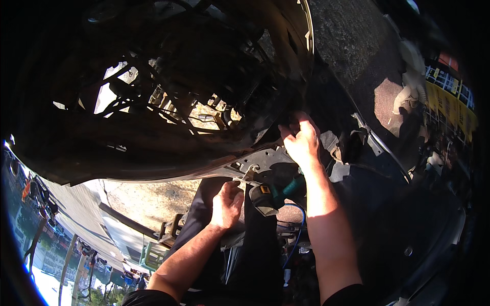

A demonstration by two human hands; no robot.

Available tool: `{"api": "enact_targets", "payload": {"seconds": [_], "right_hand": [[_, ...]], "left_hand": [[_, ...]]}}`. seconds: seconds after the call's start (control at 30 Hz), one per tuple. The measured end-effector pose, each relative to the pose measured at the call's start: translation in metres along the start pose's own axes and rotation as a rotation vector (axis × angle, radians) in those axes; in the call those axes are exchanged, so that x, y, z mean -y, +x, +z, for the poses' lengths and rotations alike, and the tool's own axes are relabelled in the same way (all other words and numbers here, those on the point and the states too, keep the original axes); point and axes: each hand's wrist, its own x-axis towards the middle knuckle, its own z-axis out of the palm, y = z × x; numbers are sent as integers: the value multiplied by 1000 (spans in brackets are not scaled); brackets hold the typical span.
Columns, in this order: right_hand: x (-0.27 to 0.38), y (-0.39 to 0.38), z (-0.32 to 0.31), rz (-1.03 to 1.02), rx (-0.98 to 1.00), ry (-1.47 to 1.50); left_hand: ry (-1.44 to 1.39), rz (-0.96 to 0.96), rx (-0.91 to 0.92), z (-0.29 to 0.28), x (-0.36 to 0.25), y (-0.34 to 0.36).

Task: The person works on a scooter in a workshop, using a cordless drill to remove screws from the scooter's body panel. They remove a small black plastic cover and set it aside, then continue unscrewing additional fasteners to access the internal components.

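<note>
My left hand [227, 205] is closed, its fingers curled just below a metal bracket [250, 172] at the lower edge of a dark car body panel [168, 172]. What its fingertips hold, if anything, does not show. Further right and higher, my right hand [303, 138] has its fingers bent in a pinch against the shadowed dark edge of the bodywork. Whatever lies between those fingers is lost in shadow. Between my forearms rests a dark green and black power tool [290, 189], with a black block-shaped end [264, 200] towards my left hand.
The open engine bay [194, 109], with hoses and metal parts, fills the upper left. A blue cable [303, 224] curves below the tool. Dark panels [388, 224] lie at the right. A yellow board [449, 109] stands far right, and a green crate [152, 256] sits lower left.
</note>
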Motion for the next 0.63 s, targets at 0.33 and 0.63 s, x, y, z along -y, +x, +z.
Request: {"api": "enact_targets", "payload": {"seconds": [0.33,0.63], "right_hand": [[13,54,33,-57,-166,47],[21,80,13,-147,-25,28]], "left_hand": [[2,-17,-20,-8,1,-3],[1,-68,9,-8,-1,-3]]}}
